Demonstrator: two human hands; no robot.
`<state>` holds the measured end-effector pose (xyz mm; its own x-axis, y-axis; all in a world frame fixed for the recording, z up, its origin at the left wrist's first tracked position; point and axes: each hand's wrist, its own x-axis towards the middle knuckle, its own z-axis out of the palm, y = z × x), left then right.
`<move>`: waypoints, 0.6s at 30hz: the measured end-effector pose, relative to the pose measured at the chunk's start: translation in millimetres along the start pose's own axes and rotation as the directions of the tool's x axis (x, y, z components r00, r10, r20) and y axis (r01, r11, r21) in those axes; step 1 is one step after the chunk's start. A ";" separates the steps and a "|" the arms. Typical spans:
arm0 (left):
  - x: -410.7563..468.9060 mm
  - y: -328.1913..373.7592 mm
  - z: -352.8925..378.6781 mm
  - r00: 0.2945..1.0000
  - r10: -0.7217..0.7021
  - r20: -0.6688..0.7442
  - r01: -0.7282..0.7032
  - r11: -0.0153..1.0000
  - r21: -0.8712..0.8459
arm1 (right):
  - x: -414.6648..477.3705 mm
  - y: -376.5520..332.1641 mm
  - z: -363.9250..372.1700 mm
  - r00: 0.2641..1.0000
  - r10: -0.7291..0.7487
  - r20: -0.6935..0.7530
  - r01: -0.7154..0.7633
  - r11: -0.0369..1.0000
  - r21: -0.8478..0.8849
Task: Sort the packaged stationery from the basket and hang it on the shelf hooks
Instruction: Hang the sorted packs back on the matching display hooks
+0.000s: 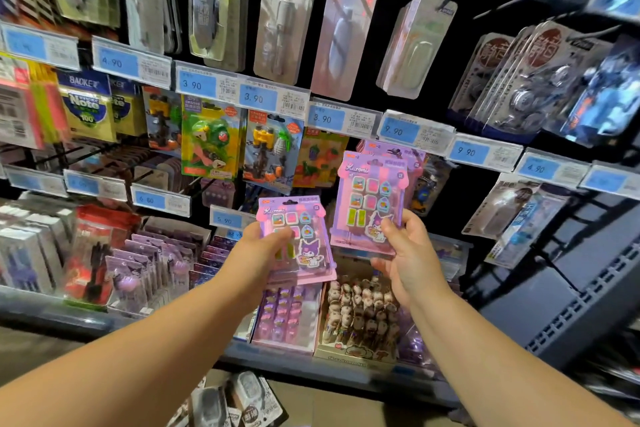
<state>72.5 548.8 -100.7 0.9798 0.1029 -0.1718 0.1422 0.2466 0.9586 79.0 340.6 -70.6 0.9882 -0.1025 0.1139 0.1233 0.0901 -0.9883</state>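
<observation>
Shop shelf, hooks stocked. One pack is gripped by the left hand; a second pack is pinched low by the right hand, below its hook. Risk: hole missed, pack dropped.

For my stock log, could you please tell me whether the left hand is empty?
No, the left hand grips a Kuromi pack, and the right hand holds a second pack.
</observation>
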 end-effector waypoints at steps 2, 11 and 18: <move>0.0 1.1 1.7 1.000 0.011 0.006 -0.011 1.000 -0.011 | 4.2 -3.8 -5.3 0.998 -0.042 -0.044 0.042 0.999 0.016; -4.9 2.6 6.9 1.000 0.012 0.013 -0.012 1.000 0.005 | 21.2 -10.3 -11.6 0.985 -0.051 -0.162 0.065 0.995 0.081; -3.0 -1.3 5.8 0.996 0.065 0.054 -0.065 0.998 -0.009 | 34.1 -7.1 -8.9 0.964 -0.029 -0.266 0.041 0.998 0.039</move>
<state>70.2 542.5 -100.1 0.9931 0.0664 -0.0964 0.0771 0.2483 0.9656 111.0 327.6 -60.6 0.9244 -0.3646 0.1118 0.1675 0.1248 -0.9779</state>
